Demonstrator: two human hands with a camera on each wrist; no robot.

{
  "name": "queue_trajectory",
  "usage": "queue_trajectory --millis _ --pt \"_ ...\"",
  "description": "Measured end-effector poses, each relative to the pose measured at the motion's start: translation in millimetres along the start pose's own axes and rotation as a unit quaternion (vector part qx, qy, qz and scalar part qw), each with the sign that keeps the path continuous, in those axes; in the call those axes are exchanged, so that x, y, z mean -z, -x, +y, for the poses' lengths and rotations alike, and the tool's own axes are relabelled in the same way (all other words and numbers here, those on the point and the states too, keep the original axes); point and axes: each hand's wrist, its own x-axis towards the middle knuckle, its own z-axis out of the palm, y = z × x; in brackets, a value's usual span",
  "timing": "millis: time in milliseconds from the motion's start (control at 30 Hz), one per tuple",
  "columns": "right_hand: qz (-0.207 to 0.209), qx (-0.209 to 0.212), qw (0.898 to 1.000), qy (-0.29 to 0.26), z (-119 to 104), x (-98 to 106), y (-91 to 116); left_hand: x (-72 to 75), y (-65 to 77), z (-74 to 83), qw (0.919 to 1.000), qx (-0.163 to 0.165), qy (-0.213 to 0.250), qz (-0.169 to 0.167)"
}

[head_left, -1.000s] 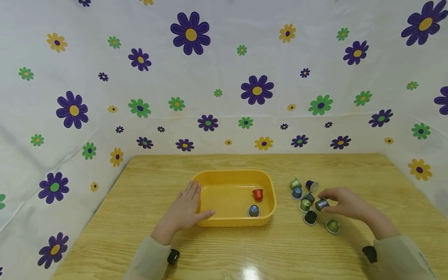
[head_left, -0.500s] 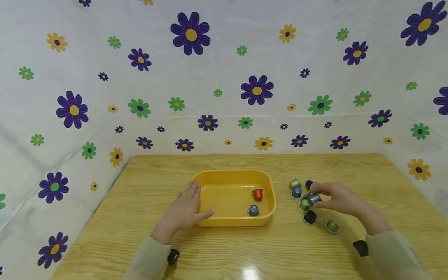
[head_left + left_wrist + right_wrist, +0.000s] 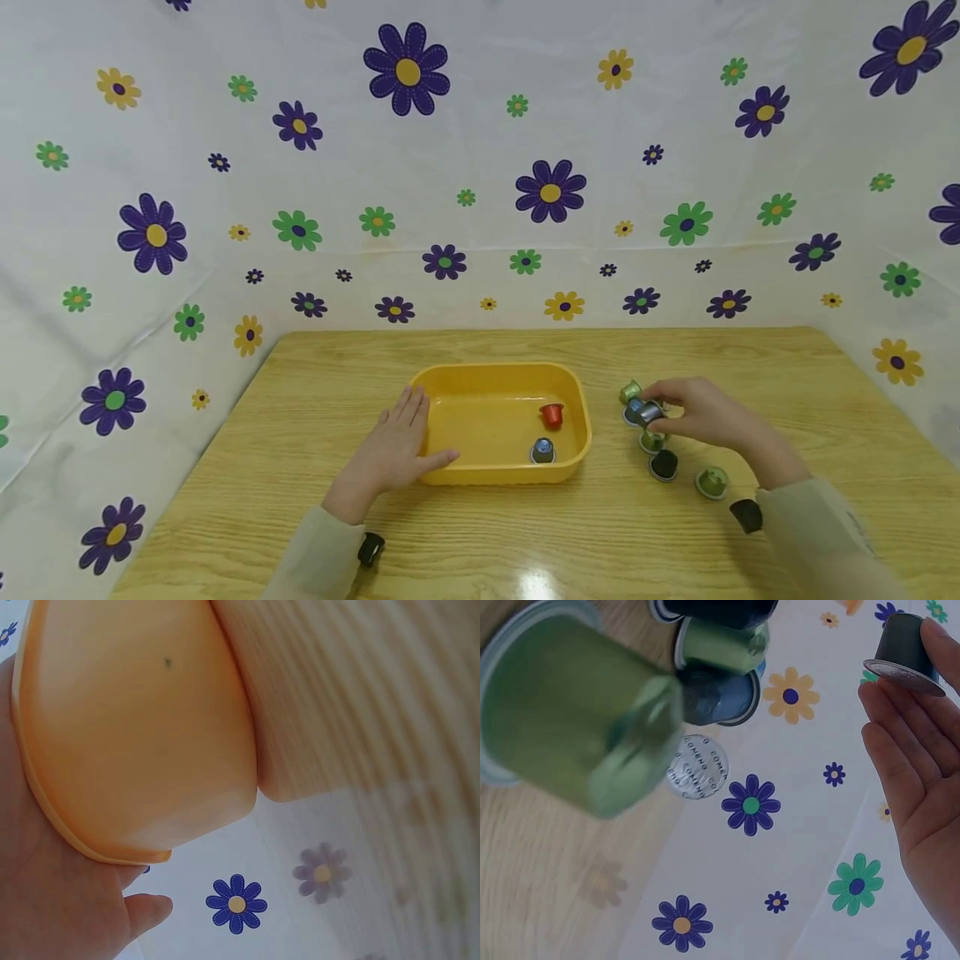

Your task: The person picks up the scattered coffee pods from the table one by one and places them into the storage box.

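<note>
My right hand (image 3: 705, 417) pinches a dark grey-blue coffee capsule (image 3: 650, 414) between thumb and fingers. In the right wrist view that capsule (image 3: 907, 649) is up off the table, its flat lid turned down. It hovers above several loose capsules, among them a light green capsule (image 3: 630, 391), a blue capsule (image 3: 633, 410) and a black capsule (image 3: 663, 465). My left hand (image 3: 390, 446) rests with straight fingers on the left rim of a yellow tray (image 3: 495, 476). Inside the tray, toward the right, lie a red capsule (image 3: 552, 416) and a blue-grey capsule (image 3: 543, 451).
An olive-green capsule (image 3: 712, 482) stands apart, nearest the front of the wooden table (image 3: 600, 542). A printed capsule lid (image 3: 697, 766) shows in the right wrist view; my right hand hides this part of the group from the head camera. A flowered cloth (image 3: 480, 167) hangs behind.
My right hand has carried the grey-blue capsule leftward and slightly back, over the other capsules. The left hand and the tray have stayed put.
</note>
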Motion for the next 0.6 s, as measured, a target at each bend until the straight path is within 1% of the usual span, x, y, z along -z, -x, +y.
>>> queue_trajectory --millis 267,600 --pt "0.002 0.019 1.0 0.004 -6.4 -3.2 -13.2 0.6 -0.4 0.4 1.0 0.0 0.001 0.001" --pt "-0.003 0.028 1.0 -0.003 -14.0 -9.4 -30.4 1.3 0.5 1.4 1.0 0.003 0.002 0.0"
